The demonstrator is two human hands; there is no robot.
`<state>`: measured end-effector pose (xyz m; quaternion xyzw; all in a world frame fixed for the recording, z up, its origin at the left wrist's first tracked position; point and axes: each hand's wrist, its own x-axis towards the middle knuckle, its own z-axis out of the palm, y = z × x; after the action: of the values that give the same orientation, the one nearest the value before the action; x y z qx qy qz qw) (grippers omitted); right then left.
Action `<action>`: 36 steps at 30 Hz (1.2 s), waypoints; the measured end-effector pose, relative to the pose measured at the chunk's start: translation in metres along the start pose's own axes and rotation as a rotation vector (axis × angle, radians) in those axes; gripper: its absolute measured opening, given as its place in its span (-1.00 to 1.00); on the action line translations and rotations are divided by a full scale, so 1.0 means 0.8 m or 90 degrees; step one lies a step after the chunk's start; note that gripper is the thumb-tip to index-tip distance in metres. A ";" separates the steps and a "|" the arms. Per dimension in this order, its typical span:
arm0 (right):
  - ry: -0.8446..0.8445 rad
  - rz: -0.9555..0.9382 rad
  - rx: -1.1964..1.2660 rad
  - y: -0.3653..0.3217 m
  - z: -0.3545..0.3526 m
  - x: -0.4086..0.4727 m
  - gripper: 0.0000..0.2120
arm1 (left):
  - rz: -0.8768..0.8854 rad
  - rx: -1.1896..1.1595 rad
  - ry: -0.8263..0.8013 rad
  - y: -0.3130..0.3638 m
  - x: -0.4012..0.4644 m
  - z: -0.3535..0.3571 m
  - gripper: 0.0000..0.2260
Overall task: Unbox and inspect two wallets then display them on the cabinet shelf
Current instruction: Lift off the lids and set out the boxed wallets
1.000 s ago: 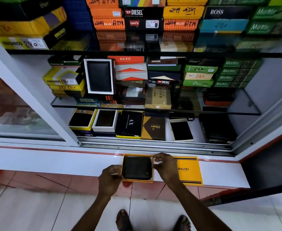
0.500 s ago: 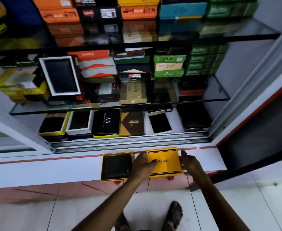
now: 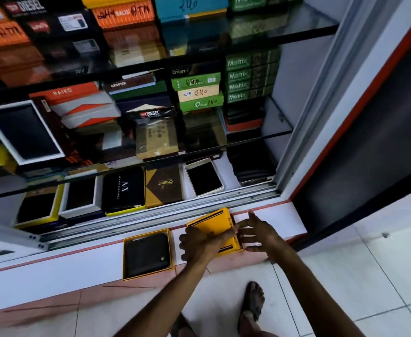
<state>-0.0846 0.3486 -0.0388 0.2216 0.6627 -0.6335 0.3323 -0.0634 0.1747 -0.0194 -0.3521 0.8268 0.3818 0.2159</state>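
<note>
A black wallet (image 3: 147, 254) lies in an open yellow box tray (image 3: 126, 276) on the white ledge (image 3: 53, 268) in front of the cabinet. To its right sits a yellow box lid (image 3: 211, 221), tilted with its far edge raised. My left hand (image 3: 200, 243) rests over the lid's near left part and grips it. My right hand (image 3: 258, 233) is at the lid's right edge, fingers spread and touching its side. Whether anything lies under the lid is hidden.
The open cabinet holds glass shelves (image 3: 253, 139) stacked with boxed wallets. On the bottom shelf lie several open display boxes (image 3: 203, 177). The sliding-door track (image 3: 151, 216) runs along the ledge's far side. A dark door panel (image 3: 369, 147) stands at right. My feet (image 3: 254, 302) are on white tiles.
Both hands left the tray with the black wallet and moved right to the yellow lid. The lid is now tilted up and turned. The view has swung right.
</note>
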 end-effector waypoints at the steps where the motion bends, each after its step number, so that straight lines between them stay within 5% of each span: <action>1: -0.005 0.001 0.006 0.000 -0.001 0.000 -0.42 | 0.002 -0.017 0.001 -0.002 0.001 0.001 0.20; 3: 0.000 0.006 0.023 0.004 0.000 0.001 -0.65 | 0.015 -0.090 -0.019 -0.006 0.001 -0.002 0.05; 5: 0.068 -0.068 -0.082 0.015 0.000 0.008 -0.87 | 0.051 -0.181 -0.040 -0.011 -0.009 -0.016 -0.30; 10: 0.212 -0.221 -0.398 0.012 0.009 0.002 -0.86 | 0.077 -0.420 -0.012 -0.042 -0.023 -0.068 -0.76; 17: 0.269 -0.274 -0.352 -0.004 -0.016 -0.028 -0.91 | 0.074 -0.485 0.057 -0.088 -0.021 -0.100 -0.95; 23: 0.238 -0.234 -0.260 -0.016 0.004 -0.036 -0.94 | 0.055 -0.376 -0.010 -0.077 -0.015 -0.064 -0.78; 36: 0.277 -0.258 -0.462 0.013 0.050 -0.016 -0.86 | -0.007 -0.350 -0.128 -0.047 -0.013 -0.047 -0.86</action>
<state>-0.0621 0.3117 -0.0356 0.0849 0.9255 -0.3518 0.1116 -0.0314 0.1325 -0.0078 -0.3620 0.6649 0.6234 0.1954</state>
